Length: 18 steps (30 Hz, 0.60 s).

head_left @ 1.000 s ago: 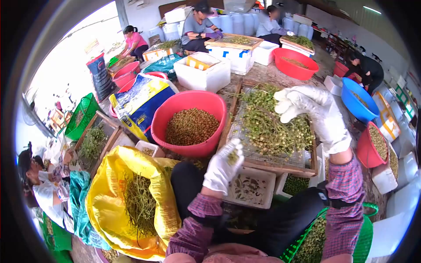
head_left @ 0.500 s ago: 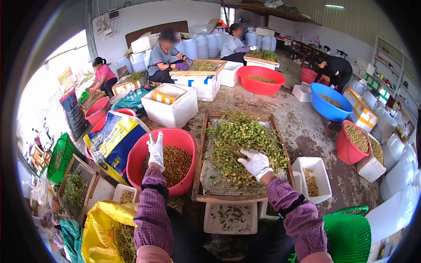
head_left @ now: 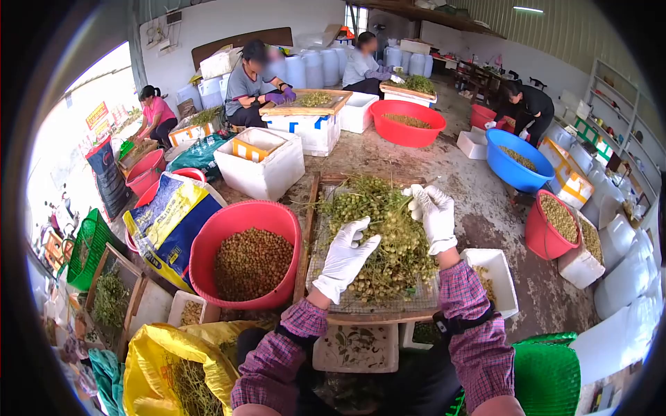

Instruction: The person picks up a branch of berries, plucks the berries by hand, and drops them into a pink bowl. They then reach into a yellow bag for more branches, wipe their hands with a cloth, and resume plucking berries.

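Note:
A heap of green stems bearing small round pale fruits (head_left: 374,267) lies on a wood-framed mesh screen (head_left: 313,267). My right hand (head_left: 436,218), in a white glove, is raised at the heap's far right side, its fingertips pinched on a fruit-bearing sprig (head_left: 397,208). At the heap's left side is my left hand (head_left: 343,263), also white-gloved, with thumb and fingers apart and nothing visible between them. Left of the screen, a red tub (head_left: 198,267) holds many loose brownish round fruits (head_left: 253,263).
Under the screen sits a white tray (head_left: 355,364) with leaf scraps. A white foam box (head_left: 510,295) and a green basket (head_left: 548,374) are on the right; a yellow sack (head_left: 149,360) of stems is at left. Several people work beyond, near a blue tub (head_left: 520,177).
My left hand has moved from above the red tub to the heap. My right hand has risen toward the heap's far right and now pinches a sprig. The view has shifted slightly.

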Each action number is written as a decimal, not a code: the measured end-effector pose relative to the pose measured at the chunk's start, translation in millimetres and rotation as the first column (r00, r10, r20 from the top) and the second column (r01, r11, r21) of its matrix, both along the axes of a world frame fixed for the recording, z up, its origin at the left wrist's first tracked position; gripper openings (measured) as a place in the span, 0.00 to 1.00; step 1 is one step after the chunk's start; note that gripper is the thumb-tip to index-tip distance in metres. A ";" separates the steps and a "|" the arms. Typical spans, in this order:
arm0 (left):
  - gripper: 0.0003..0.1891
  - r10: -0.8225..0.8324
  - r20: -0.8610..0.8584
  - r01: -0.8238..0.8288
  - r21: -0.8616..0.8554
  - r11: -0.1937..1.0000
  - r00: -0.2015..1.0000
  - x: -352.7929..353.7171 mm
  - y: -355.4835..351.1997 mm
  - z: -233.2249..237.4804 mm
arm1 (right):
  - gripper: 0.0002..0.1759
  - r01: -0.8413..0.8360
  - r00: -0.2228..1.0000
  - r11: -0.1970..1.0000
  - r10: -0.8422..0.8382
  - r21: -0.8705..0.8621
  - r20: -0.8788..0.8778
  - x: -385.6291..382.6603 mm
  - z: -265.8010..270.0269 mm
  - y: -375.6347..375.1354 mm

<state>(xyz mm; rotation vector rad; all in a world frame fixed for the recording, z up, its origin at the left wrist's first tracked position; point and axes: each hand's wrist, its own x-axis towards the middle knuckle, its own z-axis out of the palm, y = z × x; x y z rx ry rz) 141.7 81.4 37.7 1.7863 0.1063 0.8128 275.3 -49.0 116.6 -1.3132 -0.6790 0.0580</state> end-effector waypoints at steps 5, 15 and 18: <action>0.37 0.013 0.021 -0.015 0.083 0.996 1.000 36.4 -16.8 29.8 | 0.06 -0.187 0.981 0.982 0.185 0.031 0.049 -3.5 8.9 7.6; 0.12 -0.298 -0.250 0.195 -0.364 0.911 0.921 22.4 9.3 -37.9 | 0.34 -0.239 0.966 0.597 0.227 -0.766 -0.125 38.8 -98.1 6.8; 0.12 -0.380 -0.205 0.280 -0.394 0.876 0.902 14.3 13.3 -38.6 | 0.23 -0.359 0.925 0.514 0.308 -0.779 -0.224 28.7 -98.3 11.2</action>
